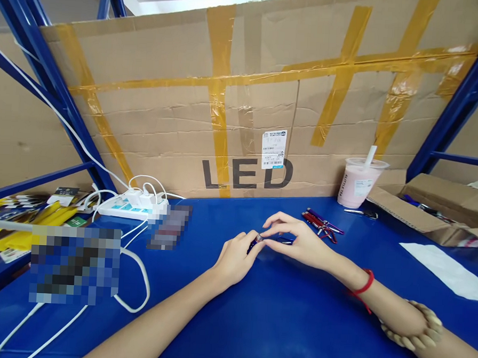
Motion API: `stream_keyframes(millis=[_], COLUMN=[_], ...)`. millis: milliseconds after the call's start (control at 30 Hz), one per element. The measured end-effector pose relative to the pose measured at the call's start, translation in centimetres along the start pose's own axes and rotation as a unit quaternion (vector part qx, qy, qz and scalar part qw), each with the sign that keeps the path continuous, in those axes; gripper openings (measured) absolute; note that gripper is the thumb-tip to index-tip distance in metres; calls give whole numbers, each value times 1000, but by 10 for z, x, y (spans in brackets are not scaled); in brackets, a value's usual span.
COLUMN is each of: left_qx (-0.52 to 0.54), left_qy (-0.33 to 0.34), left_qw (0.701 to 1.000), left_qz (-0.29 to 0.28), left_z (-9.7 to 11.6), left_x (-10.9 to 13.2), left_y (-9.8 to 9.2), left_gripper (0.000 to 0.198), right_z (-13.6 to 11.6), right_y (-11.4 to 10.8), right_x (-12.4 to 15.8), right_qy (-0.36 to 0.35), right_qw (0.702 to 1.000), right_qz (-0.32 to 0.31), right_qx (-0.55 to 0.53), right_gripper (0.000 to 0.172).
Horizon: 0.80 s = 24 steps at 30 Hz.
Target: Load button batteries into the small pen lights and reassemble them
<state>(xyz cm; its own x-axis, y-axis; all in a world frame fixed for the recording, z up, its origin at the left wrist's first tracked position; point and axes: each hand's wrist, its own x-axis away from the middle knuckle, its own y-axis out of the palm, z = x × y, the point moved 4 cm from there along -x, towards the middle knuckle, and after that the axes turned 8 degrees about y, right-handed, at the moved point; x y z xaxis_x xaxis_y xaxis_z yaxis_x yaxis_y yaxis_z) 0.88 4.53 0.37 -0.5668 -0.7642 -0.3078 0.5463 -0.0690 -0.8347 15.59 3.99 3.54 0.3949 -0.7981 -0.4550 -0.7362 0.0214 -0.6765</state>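
Observation:
My left hand (235, 256) rests on the blue table (264, 308), its fingers closed round a small dark blue pen-like item (253, 245). My right hand (295, 241) meets it from the right, thumb and forefinger pinched on the item's silvery tip, other fingers raised. A red cord and a beaded bracelet are on my right wrist. A small pile of red and purple pens (322, 225) lies just behind my right hand.
A taped cardboard wall marked LED (247, 174) closes the back. A pink drink cup with straw (359, 182) and an open carton (425, 207) stand at right, white paper (446, 270) nearby. A white power strip (135, 205) with cables and yellow packets (24, 226) sit left.

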Motion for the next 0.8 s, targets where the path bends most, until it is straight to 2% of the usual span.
stream_keyframes(millis=[100,200,267,333,467,800], left_qx=[15,28,33,35,38,51], left_qy=[-5,-9,-10,-10,-3,20], left_qw=[1000,1000,999,999,999,998], left_qz=[7,3,1,0,2,19], left_z=[2,3,3,3,4,1], left_x=[-1,-1,-1,0,1,0], left_y=[-1,-2,-3,-3,-3,-2], left_gripper=[24,25,26,26,26,21], right_z=[10,29,45,58,70,69], right_y=[-15,-26,-27,-25,-19,-26], right_x=[-3,-2,-1,1,3,0], right_qy=[25,85,129,156,160,219], right_qw=[994,966,947,936,936,937], right_qz=[79,134,116,72,6,-18], right_qx=[74,203,272,307,314,272], right_gripper=[24,21,17,17,16,10])
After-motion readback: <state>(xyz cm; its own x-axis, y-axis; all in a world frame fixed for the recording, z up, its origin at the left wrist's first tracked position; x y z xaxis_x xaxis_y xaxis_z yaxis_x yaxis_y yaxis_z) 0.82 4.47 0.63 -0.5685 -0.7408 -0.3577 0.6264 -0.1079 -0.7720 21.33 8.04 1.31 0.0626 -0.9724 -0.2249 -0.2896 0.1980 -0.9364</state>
